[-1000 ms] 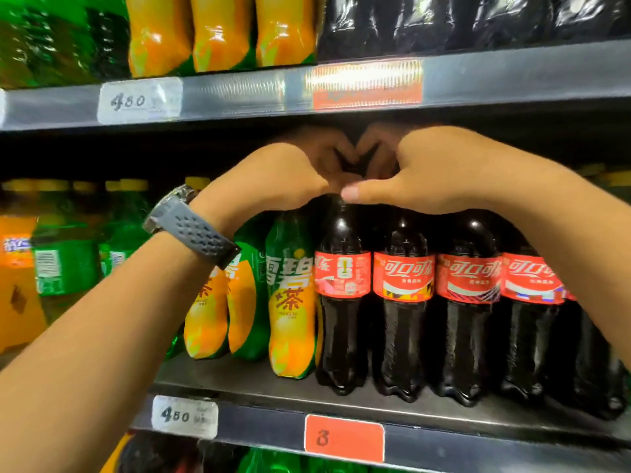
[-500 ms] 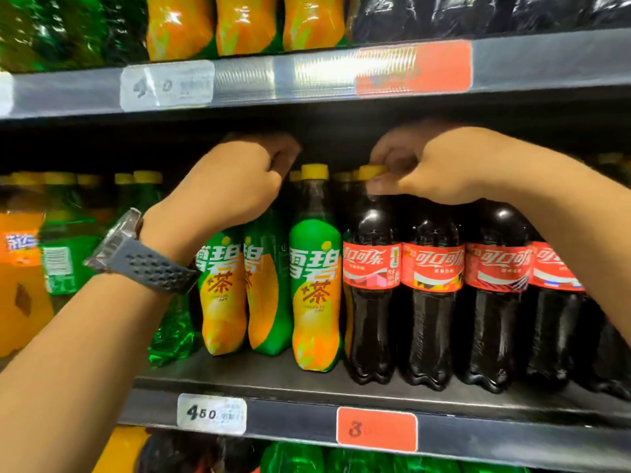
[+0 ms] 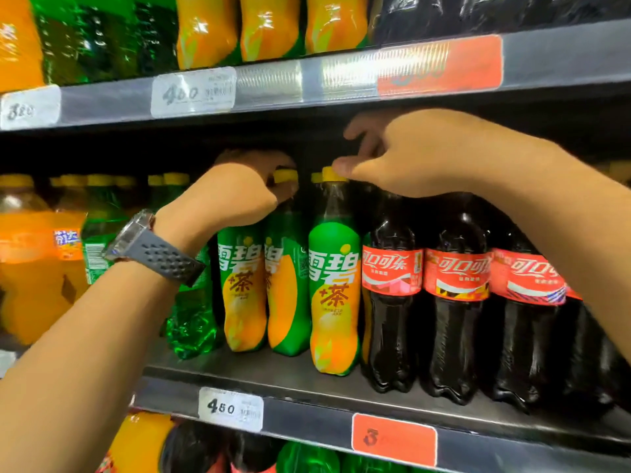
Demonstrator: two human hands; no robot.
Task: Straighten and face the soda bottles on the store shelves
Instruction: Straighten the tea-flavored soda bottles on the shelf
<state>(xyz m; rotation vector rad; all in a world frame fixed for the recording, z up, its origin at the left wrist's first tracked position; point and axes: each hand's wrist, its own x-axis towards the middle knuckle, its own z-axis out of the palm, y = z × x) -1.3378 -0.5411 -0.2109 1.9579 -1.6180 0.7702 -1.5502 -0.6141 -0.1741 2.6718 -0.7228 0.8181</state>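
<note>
Left hand [image 3: 225, 196], right hand [image 3: 420, 155] on bottles [image 3: 334, 302]

The middle shelf [image 3: 307, 380] in front of you is a dark grey deck. From your left it carries orange soda bottles [image 3: 34, 268], a clear green bottle [image 3: 191, 322], then three green-and-orange ones. Of these, the left bottle [image 3: 242, 291] and the second bottle [image 3: 288, 295] are set back. The front bottle [image 3: 334, 302] stands nearer the edge, label facing you. Just beside it on your right, cola bottles [image 3: 456, 302] stand in a row, red labels forward. The edge strip bears a white price tag [image 3: 230, 408] reading 450 and an orange tag [image 3: 394, 438] marked 3. Above you, the upper shelf [image 3: 102, 104] holds more orange, green and dark bottles.
</note>
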